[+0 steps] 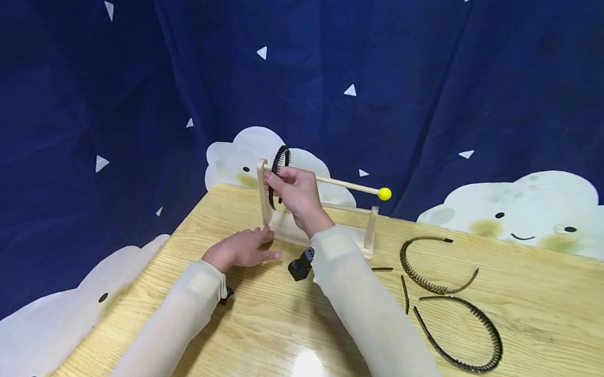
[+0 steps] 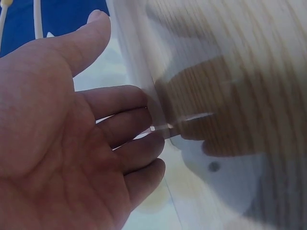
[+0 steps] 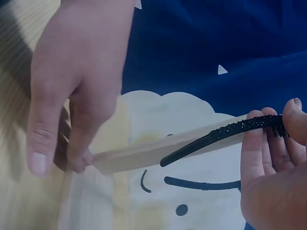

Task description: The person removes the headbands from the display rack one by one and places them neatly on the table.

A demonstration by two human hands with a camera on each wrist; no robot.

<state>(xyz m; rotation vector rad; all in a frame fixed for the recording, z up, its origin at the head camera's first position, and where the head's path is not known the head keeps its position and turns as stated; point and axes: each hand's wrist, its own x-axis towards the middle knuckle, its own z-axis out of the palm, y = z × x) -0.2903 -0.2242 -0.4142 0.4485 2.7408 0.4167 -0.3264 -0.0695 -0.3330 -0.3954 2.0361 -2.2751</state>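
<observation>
My right hand (image 1: 301, 197) pinches a black toothed headband (image 3: 216, 135) between thumb and fingers. The headband stands upright around the upper rod (image 1: 349, 185) of a wooden rack (image 1: 289, 227), close to the rack's left post (image 1: 262, 193). Its two ends point down, as the right wrist view shows. My left hand (image 1: 242, 247) has its fingertips at the rack's front left base corner, with the thumb extended to the right. In the left wrist view those fingers (image 2: 117, 100) touch the rack's edge. Whether the headband's weight rests on the rod cannot be made out.
A yellow ball (image 1: 384, 194) caps the rod's right end. To the right on the wooden table (image 1: 550, 322) lie a brown headband (image 1: 413, 273) and a black headband (image 1: 498, 348). Thin dark ends (image 1: 405, 293) show beside my right sleeve, partly hidden. A blue curtain (image 1: 308, 95) hangs behind.
</observation>
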